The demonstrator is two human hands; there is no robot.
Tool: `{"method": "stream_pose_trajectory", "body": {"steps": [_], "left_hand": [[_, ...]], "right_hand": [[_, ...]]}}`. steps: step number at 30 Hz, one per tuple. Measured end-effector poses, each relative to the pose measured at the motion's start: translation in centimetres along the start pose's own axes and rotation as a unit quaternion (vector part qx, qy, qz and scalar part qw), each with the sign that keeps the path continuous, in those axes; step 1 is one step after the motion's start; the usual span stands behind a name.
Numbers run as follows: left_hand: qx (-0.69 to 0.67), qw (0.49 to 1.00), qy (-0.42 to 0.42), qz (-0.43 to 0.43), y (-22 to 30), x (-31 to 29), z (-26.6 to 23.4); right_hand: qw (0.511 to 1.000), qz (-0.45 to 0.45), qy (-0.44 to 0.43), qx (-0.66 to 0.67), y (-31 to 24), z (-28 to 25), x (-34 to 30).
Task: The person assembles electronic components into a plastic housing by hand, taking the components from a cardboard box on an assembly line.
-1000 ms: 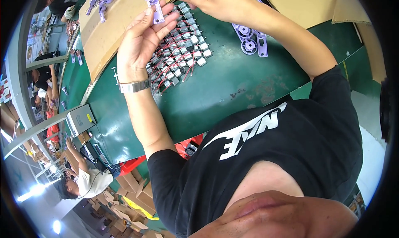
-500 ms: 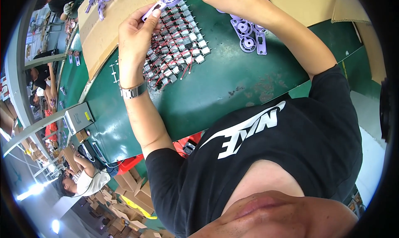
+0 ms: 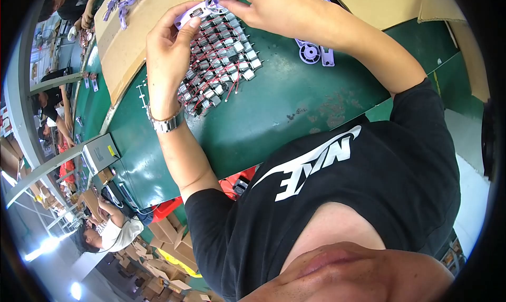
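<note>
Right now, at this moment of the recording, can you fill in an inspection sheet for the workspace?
Surface: green tabletop, with worn, dark patches near the person's edge.
Job's things: purple part held above rows of small silver motors.
Clutter: cardboard sheet at left with purple pieces on it; more purple parts by the right forearm.
Hands: left hand pinches the part's flat end; right hand is at its round end, fingertips partly hidden.
Cables: red leads lie among the motors.
Surroundings: grey box, cartons and a co-worker in white, all to the left.
</note>
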State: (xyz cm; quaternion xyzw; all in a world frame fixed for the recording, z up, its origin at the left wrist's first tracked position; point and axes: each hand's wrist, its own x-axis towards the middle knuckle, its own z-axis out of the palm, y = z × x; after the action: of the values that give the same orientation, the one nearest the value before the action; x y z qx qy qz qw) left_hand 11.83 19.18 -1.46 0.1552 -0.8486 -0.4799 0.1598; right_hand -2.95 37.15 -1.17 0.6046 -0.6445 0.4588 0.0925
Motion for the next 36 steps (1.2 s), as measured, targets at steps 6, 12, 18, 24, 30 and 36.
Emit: {"method": "stream_pose_trajectory", "body": {"steps": [6, 12, 18, 24, 30, 36], "left_hand": [[0.012, 1.000, -0.010, -0.002, 0.7, -0.3, 0.1], [0.023, 1.000, -0.014, 0.005, 0.6, -0.6, 0.2], [0.021, 1.000, -0.004, -0.009, 1.4, -0.8, 0.1], [0.001, 1.000, 0.011, 0.006, 1.1, -0.9, 0.0], [0.057, 0.998, 0.041, -0.006, 1.4, -1.1, 0.5], [0.093, 0.993, 0.069, 0.013, 1.0, -1.3, 0.2]], "right_hand": [[0.999, -0.037, 0.010, -0.029, 0.4, 0.3, -0.3], [0.997, -0.056, 0.024, 0.038, -0.2, 0.7, -0.1], [0.997, -0.063, 0.014, 0.040, 0.6, 0.8, -0.1], [0.994, -0.086, 0.034, 0.064, 0.1, 1.1, -0.1], [0.998, -0.051, 0.004, 0.040, 0.2, 1.3, -0.5], [0.985, 0.060, -0.097, 0.129, -0.2, -0.8, -0.2]]}}
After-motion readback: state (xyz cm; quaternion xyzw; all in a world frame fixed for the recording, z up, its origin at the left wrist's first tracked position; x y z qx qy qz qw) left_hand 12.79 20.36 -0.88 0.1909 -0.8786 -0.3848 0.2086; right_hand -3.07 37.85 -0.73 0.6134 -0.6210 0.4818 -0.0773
